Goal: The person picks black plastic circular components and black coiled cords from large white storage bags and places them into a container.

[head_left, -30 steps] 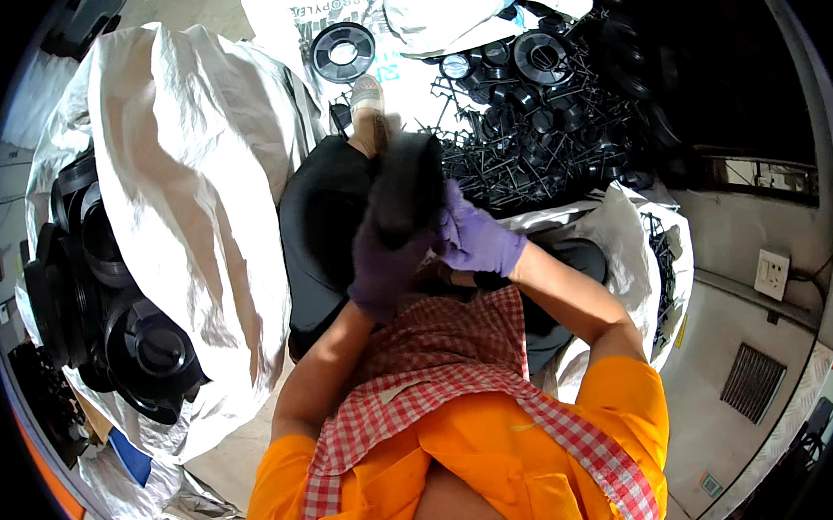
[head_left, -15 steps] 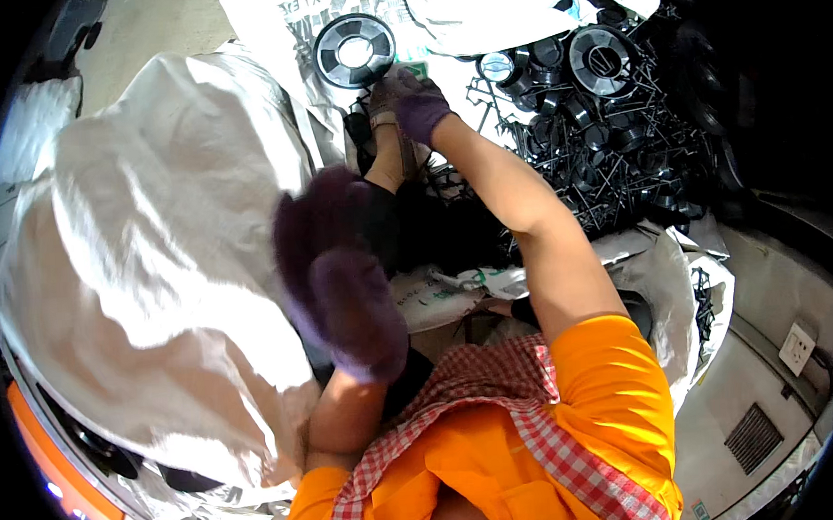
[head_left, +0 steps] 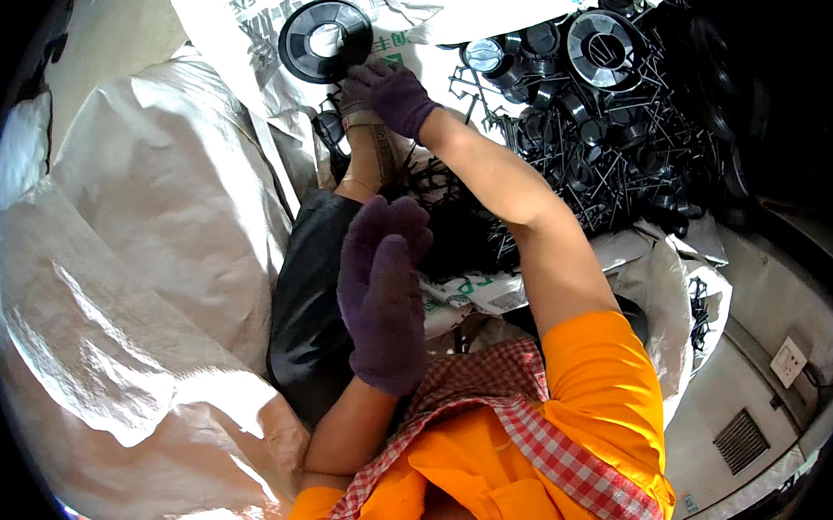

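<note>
My left hand [head_left: 382, 304], in a purple glove, is raised over my dark trousers. Its fingers are stretched and the thumb stands a little apart, with nothing in the palm. My right hand [head_left: 392, 94], gloved alike, reaches forward beside my foot [head_left: 366, 154]. Its outstretched fingers lie against the lower right rim of a round black disc [head_left: 307, 68]. That disc has a pale centre and grey ring segments, and lies on a white printed sack [head_left: 253, 52]. Whether the right fingertips go under the rim is hidden.
A pile of black plastic parts [head_left: 580, 138], caps and thin sticks, spreads to the right. A second black disc [head_left: 627, 53] lies on it. Big white woven sacks [head_left: 167, 264] bulge at the left. A wall socket [head_left: 788, 361] is at the right.
My left hand has swung right and is no longer smeared by motion. The right hand's fingers have slid left along the disc's rim. The whole view has shifted slightly.
</note>
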`<state>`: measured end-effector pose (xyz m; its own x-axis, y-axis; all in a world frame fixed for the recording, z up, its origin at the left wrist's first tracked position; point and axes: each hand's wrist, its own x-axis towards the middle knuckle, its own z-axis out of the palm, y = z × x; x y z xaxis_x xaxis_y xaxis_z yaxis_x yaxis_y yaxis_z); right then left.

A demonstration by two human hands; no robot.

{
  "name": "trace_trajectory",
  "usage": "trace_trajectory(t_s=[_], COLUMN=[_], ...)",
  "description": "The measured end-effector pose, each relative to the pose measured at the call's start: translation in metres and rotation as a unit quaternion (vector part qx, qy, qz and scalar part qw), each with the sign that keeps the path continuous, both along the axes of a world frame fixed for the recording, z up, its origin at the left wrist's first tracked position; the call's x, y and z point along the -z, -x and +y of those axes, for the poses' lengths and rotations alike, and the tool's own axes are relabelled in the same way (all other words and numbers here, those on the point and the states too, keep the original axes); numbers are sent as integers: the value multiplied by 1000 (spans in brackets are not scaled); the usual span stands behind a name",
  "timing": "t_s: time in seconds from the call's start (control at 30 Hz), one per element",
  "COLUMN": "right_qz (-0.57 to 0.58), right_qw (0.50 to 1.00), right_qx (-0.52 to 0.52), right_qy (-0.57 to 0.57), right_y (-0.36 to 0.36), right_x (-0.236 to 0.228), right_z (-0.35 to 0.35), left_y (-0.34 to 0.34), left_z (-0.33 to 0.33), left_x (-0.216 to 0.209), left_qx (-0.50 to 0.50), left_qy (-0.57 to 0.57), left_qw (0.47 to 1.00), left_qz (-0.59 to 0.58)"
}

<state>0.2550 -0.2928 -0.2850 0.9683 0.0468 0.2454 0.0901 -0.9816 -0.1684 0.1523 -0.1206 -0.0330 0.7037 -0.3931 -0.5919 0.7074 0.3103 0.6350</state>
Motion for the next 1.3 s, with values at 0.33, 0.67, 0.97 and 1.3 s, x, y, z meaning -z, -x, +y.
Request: trace_trajectory(t_s=[0.33, 0.67, 0.97, 1.3], right_qz=[154, 19, 348, -147], right_qw=[974, 906, 806, 922], right_qx=[147, -22, 475, 211], right_qy=[-75, -422, 59, -288], right_y=[-59, 161, 317, 254], right_x=[-4, -183, -54, -214], right_z=[6, 52, -118, 31], left_y=[8, -7, 4, 41], left_z=[3, 12, 6, 25], left_x=[12, 31, 35, 3], left_qx=[54, -14, 69, 221], left_qy=[-21, -11, 32, -8], left_qw=[997, 999, 996, 968], left_qz=[-53, -51, -50, -117])
